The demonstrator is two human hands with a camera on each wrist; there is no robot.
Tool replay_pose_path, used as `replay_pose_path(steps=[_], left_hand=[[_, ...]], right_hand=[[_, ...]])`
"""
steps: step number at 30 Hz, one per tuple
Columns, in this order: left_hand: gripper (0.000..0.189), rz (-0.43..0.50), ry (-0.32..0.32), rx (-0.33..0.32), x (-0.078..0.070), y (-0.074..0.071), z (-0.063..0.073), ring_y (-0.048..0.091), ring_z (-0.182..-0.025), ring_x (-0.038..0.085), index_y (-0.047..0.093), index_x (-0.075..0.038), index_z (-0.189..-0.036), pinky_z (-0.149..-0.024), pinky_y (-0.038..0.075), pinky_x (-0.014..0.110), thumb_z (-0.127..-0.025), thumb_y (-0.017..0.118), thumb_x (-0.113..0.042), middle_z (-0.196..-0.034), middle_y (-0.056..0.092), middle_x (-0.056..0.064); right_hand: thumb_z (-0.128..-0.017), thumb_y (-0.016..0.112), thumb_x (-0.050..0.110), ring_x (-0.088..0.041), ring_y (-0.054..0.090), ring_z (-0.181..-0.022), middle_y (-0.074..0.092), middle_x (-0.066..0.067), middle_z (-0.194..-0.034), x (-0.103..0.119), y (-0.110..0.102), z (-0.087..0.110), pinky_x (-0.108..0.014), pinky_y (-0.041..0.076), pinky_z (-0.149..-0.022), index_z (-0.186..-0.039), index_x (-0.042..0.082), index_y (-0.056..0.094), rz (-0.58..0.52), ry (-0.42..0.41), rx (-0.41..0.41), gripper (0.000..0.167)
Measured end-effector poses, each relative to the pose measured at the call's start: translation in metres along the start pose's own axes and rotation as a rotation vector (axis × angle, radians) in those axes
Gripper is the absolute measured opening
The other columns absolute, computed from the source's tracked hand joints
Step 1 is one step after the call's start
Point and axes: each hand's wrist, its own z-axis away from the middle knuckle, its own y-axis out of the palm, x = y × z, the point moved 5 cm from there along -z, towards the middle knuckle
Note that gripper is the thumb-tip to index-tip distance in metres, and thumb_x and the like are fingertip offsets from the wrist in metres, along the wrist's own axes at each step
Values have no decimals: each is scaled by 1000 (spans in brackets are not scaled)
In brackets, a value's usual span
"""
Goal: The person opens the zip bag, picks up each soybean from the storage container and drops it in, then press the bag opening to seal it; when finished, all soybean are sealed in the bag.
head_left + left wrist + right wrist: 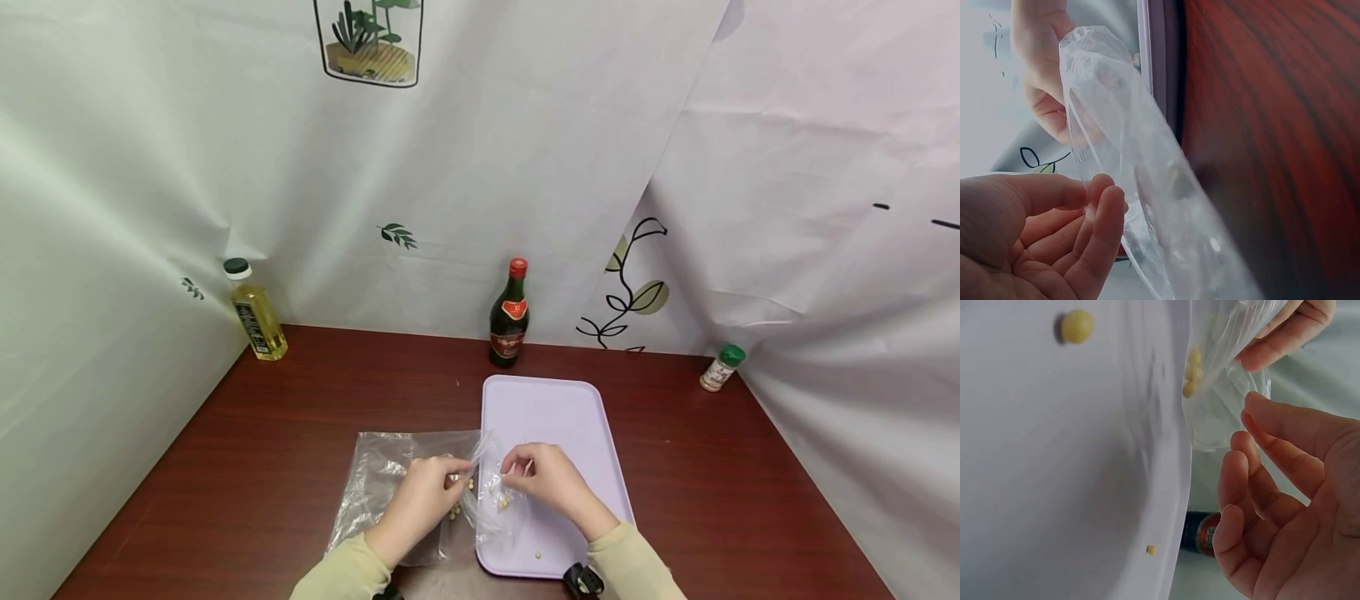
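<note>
My left hand pinches the edge of a clear plastic bag between thumb and fingers. Several small, round, pale yellow beans lie in the bag, blurred through the film in the left wrist view. Part of the bag hangs over the left side of a lilac tray. Above that part hovers my right hand, its fingers loosely bent and the thumb tip close to the index finger. Nothing shows between those fingertips. A loose yellow bean lies on the tray, with a smaller-looking bean farther along.
Behind the tray stands a dark green bottle with a red cap. An oil bottle is at the back left of the dark red table, and a small green-capped jar at the back right. Pale sheeting encloses the table.
</note>
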Motion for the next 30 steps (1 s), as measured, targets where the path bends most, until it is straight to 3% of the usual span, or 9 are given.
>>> replay_pose_path(steps=[16, 30], left_hand=[[16, 4, -11, 2, 0, 0, 2, 44, -50, -4, 75, -3, -93, -46, 38, 15, -77, 71, -1, -74, 71, 4], [17, -10, -4, -2, -1, -1, 3, 42, -49, -5, 75, -4, -93, -47, 37, 15, -77, 71, -2, -71, 69, 2]], right_hand=[[-76, 74, 10, -2, 47, -55, 55, 9, -62, -11, -10, -1, -19, 39, -52, -77, 13, 68, 42, 81, -69, 7], [-76, 75, 10, -3, 48, -55, 56, 5, -64, -43, -17, -3, -21, 41, -49, -79, 9, 69, -24, 160, -109, 7]])
